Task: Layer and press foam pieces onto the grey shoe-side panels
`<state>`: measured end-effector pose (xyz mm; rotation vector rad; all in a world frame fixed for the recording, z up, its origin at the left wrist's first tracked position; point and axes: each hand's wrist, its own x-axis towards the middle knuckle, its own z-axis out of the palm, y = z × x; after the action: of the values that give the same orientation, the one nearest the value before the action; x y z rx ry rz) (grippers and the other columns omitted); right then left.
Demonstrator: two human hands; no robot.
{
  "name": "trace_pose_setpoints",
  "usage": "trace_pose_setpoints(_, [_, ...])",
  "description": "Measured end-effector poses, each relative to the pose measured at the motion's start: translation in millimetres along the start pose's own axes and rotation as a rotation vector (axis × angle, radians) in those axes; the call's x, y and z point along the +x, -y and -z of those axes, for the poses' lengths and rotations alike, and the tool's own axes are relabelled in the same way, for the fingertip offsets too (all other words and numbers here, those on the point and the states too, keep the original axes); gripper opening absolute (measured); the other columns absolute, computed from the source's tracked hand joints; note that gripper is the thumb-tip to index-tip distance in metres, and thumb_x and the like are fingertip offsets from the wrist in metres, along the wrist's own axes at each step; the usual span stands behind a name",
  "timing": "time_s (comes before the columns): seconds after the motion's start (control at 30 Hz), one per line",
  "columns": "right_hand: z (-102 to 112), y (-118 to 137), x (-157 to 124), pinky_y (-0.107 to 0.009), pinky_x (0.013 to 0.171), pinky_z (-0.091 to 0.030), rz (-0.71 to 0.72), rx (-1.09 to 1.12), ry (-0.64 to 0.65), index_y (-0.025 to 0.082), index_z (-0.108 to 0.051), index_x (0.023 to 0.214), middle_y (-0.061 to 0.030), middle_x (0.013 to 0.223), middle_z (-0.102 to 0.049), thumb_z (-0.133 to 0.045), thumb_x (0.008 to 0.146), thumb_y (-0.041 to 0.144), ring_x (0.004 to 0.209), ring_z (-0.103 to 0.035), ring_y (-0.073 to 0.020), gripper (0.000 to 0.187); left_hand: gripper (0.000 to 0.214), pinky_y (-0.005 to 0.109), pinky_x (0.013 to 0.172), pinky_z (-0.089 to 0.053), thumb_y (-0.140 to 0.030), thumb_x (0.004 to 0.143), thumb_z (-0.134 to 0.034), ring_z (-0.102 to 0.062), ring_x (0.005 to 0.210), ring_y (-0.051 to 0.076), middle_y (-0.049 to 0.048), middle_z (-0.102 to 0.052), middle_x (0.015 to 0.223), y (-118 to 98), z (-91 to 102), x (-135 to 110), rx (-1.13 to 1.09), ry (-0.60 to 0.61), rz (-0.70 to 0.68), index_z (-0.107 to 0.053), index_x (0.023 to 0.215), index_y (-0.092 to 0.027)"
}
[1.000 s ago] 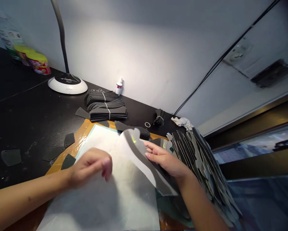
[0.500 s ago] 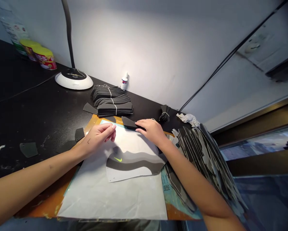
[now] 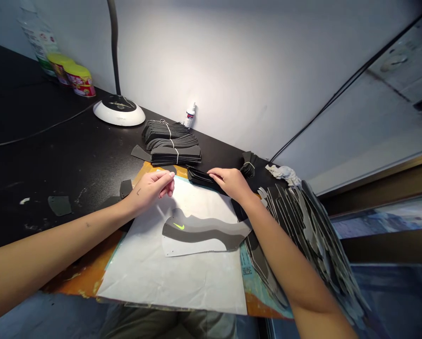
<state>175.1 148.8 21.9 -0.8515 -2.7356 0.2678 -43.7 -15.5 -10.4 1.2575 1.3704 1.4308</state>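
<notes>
My left hand (image 3: 156, 187) hovers over the upper left of the white paper (image 3: 193, 285), thumb and fingers pressed together; whatever they may hold is hidden. At the paper's far edge, my right hand (image 3: 231, 183) pinches the right end of a black shoe panel in a small stack (image 3: 198, 177). The far side of that pinch is hidden. Between my forearms lies a grey, black and white shoe upper piece (image 3: 200, 234) with a small yellow-green swoosh, flat on the paper.
Bundles of dark panels (image 3: 175, 155) tied with white bands stand beyond the paper. A smaller bundle (image 3: 248, 165) and a crumpled white cloth (image 3: 284, 175) lie right of them. Many upper pieces (image 3: 298, 226) are piled at right. A lamp base (image 3: 119, 110) and white bottle (image 3: 190, 116) stand behind.
The view has shifted, so things sit a little right and higher. My right fingers have drawn together on the panel's end. My left hand stays closed over the paper.
</notes>
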Motion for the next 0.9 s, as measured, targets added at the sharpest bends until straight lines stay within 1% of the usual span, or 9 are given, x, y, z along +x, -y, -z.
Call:
trace_pose_setpoints(0.1, [-4.9, 2.7, -1.6, -0.033, 0.082, -0.055, 0.007, -0.120, -0.035, 0.027, -0.079, 0.113, -0.0022, 0.109, -0.081, -0.057, 0.102, 0.026, 0.099, -0.076, -0.0256, 0.025, 0.042, 0.024, 0.054, -0.036, -0.046, 0.091, -0.055, -0.042, 0.049, 0.010, 0.0013, -0.058, 0.056, 0.9, 0.4, 0.2, -0.001, 0.001, -0.014, -0.059, 0.061, -0.017])
trace_pose_setpoints(0.17, [-7.7, 4.0, -4.2, -0.032, 0.082, -0.054, 0.000, -0.144, -0.056, 0.028, -0.080, 0.111, -0.0012, 0.108, -0.081, -0.057, 0.102, 0.027, 0.099, -0.076, -0.0248, 0.024, 0.042, 0.024, 0.054, -0.037, -0.045, 0.092, -0.055, -0.043, 0.049, 0.010, 0.0012, -0.058, 0.056, 0.7, 0.5, 0.4, -0.009, 0.000, -0.018, -0.059, 0.061, -0.017])
trace_pose_setpoints(0.37, [-7.1, 10.1, -9.9, -0.031, 0.083, -0.052, -0.014, 0.041, -0.099, 0.029, -0.080, 0.092, 0.0027, 0.107, -0.081, -0.070, 0.095, 0.031, 0.102, -0.074, -0.0210, 0.011, 0.042, 0.024, 0.053, -0.036, -0.045, 0.091, -0.055, -0.042, 0.049, 0.010, 0.0015, -0.057, 0.057, 1.0, 0.2, 0.0, -0.022, 0.000, -0.008, -0.059, 0.061, -0.017])
trace_pose_setpoints(0.43, [-6.1, 16.0, -7.6, -0.030, 0.079, -0.049, -0.050, 0.036, -0.093, 0.028, -0.078, 0.088, 0.0033, 0.105, -0.080, -0.075, 0.092, 0.036, 0.099, -0.073, -0.0200, 0.009, 0.042, 0.024, 0.053, -0.036, -0.045, 0.092, -0.055, -0.042, 0.049, 0.010, 0.0013, -0.056, 0.057, 1.8, 0.1, -0.5, -0.019, -0.001, -0.002, -0.059, 0.061, -0.017])
trace_pose_setpoints(0.5, [-4.8, 22.9, -3.0, -0.030, 0.072, -0.044, -0.082, -0.041, -0.058, 0.026, -0.077, 0.088, 0.0025, 0.101, -0.080, -0.078, 0.089, 0.040, 0.093, -0.072, -0.0195, 0.014, 0.042, 0.024, 0.052, -0.034, -0.045, 0.091, -0.056, -0.042, 0.049, 0.010, 0.0011, -0.056, 0.056, 2.4, 0.0, -0.6, -0.018, -0.010, 0.008, -0.059, 0.061, -0.017])
trace_pose_setpoints(0.6, [-0.3, 30.1, 5.8, -0.030, 0.064, -0.035, -0.062, -0.194, 0.029, 0.025, -0.075, 0.090, 0.0012, 0.094, -0.079, -0.074, 0.094, 0.044, 0.085, -0.070, -0.0191, 0.020, 0.040, 0.023, 0.052, -0.034, -0.043, 0.090, -0.057, -0.042, 0.048, 0.010, 0.0011, -0.056, 0.054, 2.4, -0.5, 0.5, -0.027, -0.034, 0.021, -0.058, 0.059, -0.017])
trace_pose_setpoints(0.67, [4.6, 30.9, 11.0, -0.030, 0.063, -0.031, -0.029, -0.254, 0.083, 0.026, -0.075, 0.093, 0.0011, 0.093, -0.079, -0.069, 0.097, 0.046, 0.085, -0.070, -0.0192, 0.021, 0.040, 0.022, 0.051, -0.034, -0.043, 0.088, -0.057, -0.041, 0.048, 0.010, 0.0013, -0.056, 0.054, 2.2, -1.0, 1.4, -0.033, -0.049, 0.034, -0.058, 0.059, -0.017])
trace_pose_setpoints(0.8, [13.0, 26.1, 16.4, -0.028, 0.068, -0.035, 0.009, -0.261, 0.144, 0.030, -0.077, 0.104, 0.0022, 0.103, -0.081, -0.061, 0.102, 0.043, 0.093, -0.072, -0.0202, 0.021, 0.042, 0.023, 0.051, -0.033, -0.048, 0.087, -0.058, -0.041, 0.048, 0.010, 0.0015, -0.056, 0.054, 3.3, -1.2, 2.0, -0.025, -0.048, 0.056, -0.059, 0.058, -0.017])
trace_pose_setpoints(0.9, [11.0, 23.5, 17.1, -0.028, 0.072, -0.039, 0.005, -0.275, 0.123, 0.032, -0.077, 0.115, 0.0007, 0.108, -0.081, -0.054, 0.104, 0.033, 0.095, -0.073, -0.0205, 0.025, 0.045, 0.023, 0.052, -0.034, -0.052, 0.086, -0.058, -0.042, 0.048, 0.011, 0.0014, -0.055, 0.053, 6.0, -0.1, 2.2, -0.015, -0.046, 0.072, -0.058, 0.057, -0.018])
